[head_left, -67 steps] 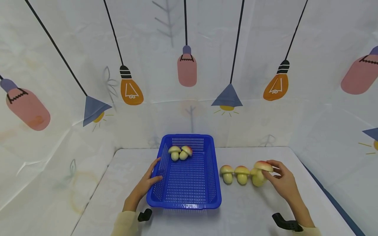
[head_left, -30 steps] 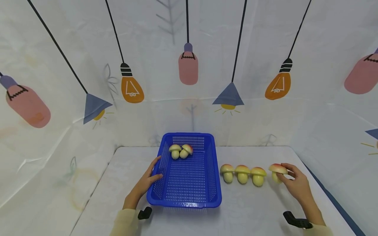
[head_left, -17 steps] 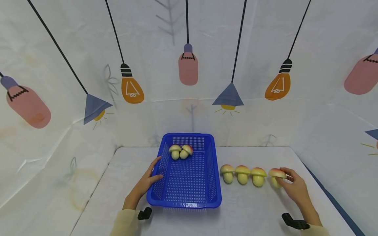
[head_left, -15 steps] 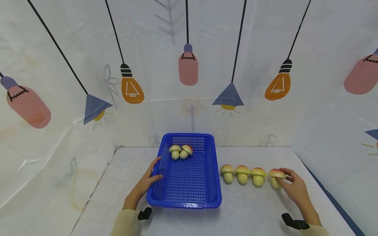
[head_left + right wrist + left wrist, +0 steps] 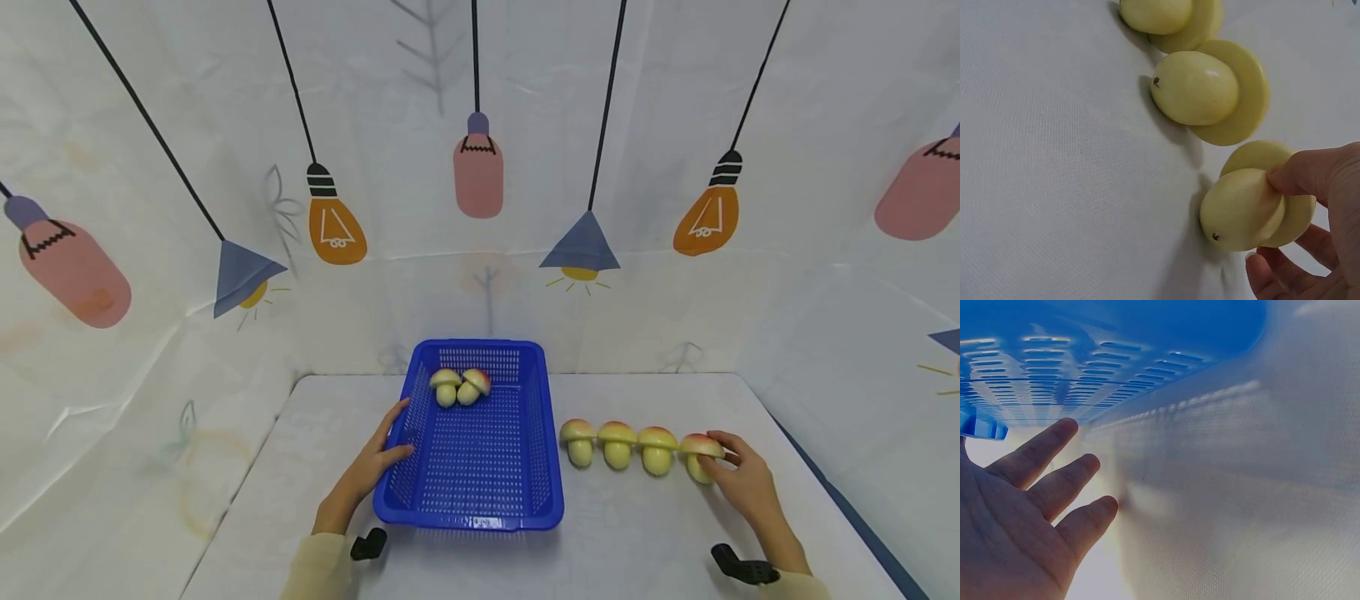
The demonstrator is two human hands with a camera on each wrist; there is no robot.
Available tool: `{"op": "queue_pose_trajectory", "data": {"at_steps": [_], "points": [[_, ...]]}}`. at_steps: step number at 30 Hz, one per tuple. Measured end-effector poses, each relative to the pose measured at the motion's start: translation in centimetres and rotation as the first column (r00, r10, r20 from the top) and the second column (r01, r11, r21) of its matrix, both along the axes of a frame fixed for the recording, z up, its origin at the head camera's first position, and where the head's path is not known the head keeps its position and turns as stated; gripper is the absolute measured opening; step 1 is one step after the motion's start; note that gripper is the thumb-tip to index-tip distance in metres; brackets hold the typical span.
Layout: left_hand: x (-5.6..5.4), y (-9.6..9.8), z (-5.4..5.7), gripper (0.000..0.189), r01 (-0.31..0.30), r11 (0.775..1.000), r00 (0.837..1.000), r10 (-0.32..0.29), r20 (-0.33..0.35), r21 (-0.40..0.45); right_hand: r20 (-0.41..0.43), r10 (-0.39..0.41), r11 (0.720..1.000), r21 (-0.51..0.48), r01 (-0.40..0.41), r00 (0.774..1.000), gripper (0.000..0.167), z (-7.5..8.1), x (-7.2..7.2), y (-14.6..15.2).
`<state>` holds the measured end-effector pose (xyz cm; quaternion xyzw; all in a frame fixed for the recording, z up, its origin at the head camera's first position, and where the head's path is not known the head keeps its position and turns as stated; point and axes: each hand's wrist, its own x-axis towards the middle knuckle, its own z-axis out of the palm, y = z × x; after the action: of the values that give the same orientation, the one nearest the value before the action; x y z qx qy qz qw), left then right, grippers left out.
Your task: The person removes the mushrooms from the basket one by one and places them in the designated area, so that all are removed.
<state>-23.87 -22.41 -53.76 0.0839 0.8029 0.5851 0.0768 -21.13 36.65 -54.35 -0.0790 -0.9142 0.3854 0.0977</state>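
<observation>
My right hand (image 5: 742,477) pinches a toy mushroom (image 5: 699,454) with a red-and-yellow cap and pale stem, at the right end of a row. In the right wrist view the thumb presses where its stem (image 5: 1241,209) meets the cap, the other fingers lying behind. The neighbouring mushroom (image 5: 657,451), another mushroom (image 5: 617,444) and a leftmost mushroom (image 5: 577,442) lie in line. My left hand (image 5: 367,467) touches the left side of a blue plastic basket (image 5: 555,492), thumb and index at the rim. Three straight, spread fingers (image 5: 1063,481) show beside the basket in the left wrist view.
Two more toy mushrooms (image 5: 459,387) lie in the basket's far left corner. Everything rests on a white-covered table (image 5: 622,542), backed by a white sheet (image 5: 420,292) printed with lamps. A black strap piece (image 5: 742,565) sits at each wrist.
My right hand has carried its mushroom right from over the third one, lowered it, then shifted it left until it meets the row's end. The left hand and basket stay put.
</observation>
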Motion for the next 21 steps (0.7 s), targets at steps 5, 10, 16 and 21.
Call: {"op": "queue_pose_trajectory", "data": {"at_steps": [5,10,16,21], "points": [[0.15,0.10,0.13,0.079,-0.010,1.000,1.000,0.010,-0.006,-0.013,-0.010,-0.002,1.000,0.021,0.002,1.000,0.051,-0.08,-0.16,-0.22],[0.12,0.18,0.17,0.078,-0.010,1.000,1.000,0.010,-0.003,-0.009,-0.036,-0.008,0.999,0.033,0.009,0.999,0.050,-0.37,-0.31,-0.23],[-0.04,0.10,0.00,0.078,-0.004,1.000,1.000,0.004,0.001,0.002,-0.040,-0.008,0.999,0.037,0.009,0.999,0.050,-0.56,-0.37,-0.16],[-0.06,0.00,-0.03,0.078,-0.005,1.000,1.000,0.005,-0.003,-0.004,-0.054,0.000,1.000,0.029,0.001,0.999,0.050,-0.45,-0.36,-0.28]]}}
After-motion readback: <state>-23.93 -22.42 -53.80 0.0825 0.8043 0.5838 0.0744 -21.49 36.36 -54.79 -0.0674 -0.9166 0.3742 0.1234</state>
